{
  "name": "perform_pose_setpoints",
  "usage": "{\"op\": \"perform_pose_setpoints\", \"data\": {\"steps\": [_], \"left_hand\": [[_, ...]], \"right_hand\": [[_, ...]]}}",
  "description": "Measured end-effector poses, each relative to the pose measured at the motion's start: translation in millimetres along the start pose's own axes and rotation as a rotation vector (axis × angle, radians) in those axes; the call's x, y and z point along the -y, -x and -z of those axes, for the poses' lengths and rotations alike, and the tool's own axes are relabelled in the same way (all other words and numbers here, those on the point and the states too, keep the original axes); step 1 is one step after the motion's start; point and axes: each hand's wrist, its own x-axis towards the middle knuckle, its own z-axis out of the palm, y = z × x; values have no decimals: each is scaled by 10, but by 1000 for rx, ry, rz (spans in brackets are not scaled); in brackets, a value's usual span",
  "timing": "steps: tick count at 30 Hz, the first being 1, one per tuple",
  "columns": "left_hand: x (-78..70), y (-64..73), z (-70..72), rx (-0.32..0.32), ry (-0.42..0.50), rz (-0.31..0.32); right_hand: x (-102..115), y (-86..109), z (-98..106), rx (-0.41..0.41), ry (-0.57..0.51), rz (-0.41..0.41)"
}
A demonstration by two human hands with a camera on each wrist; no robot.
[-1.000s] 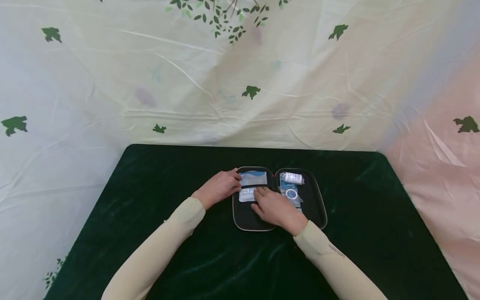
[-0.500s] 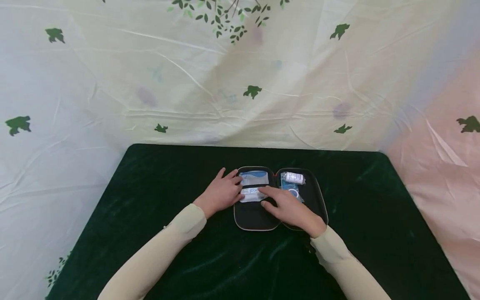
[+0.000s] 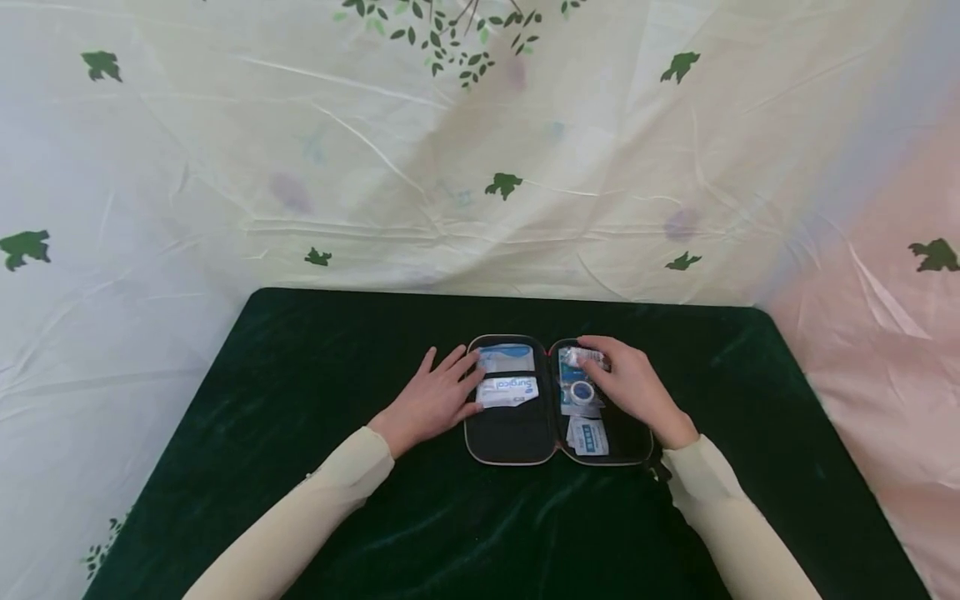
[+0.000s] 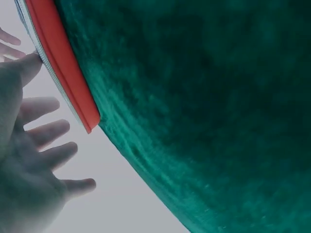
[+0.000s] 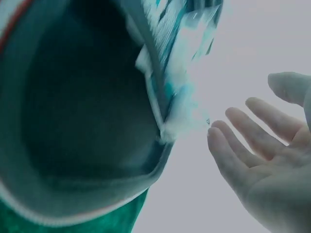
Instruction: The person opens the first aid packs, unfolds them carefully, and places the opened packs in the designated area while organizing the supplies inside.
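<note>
A zippered case (image 3: 513, 433) with a dark lining lies unfolded on the table; its red outer side (image 4: 65, 63) shows in the left wrist view. My left hand (image 3: 429, 402) has its fingers spread at the case's left rim, the tips touching or nearly so. Under straps in that half are a blue-and-white packet (image 3: 506, 358) and a white packet marked "Surgical" (image 3: 507, 392). Over the right half hovers my right hand (image 3: 637, 385), fingers loosely bent beside a wrapped white roll (image 3: 579, 357). In the right wrist view this hand (image 5: 272, 160) holds nothing.
Also in the right half are a ring-shaped tape roll (image 3: 582, 392) in clear wrap and small white sachets (image 3: 588, 437). Dark green velvet covers the table (image 3: 450, 533). A patterned cloth (image 3: 420, 167) hangs behind it.
My right hand has moved from the "Surgical" packet to the right, over the wrapped roll, uncovering the tape and sachets. The left hand has spread its fingers and shifted slightly down at the left rim.
</note>
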Motion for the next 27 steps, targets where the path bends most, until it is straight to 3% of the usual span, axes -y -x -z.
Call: {"op": "perform_pose_setpoints", "data": {"steps": [7, 11, 18, 27], "left_hand": [[-28, 29, -36, -158, 27, -158], [-42, 48, -60, -176, 71, -220], [-41, 87, -113, -134, 189, -209], [-60, 63, -97, -109, 221, -164]], "right_hand": [[-197, -54, 57, 22, 42, -62], [-253, -50, 55, 23, 55, -73], [-273, -48, 34, 45, 105, -90], [-254, -74, 19, 47, 136, -149]]}}
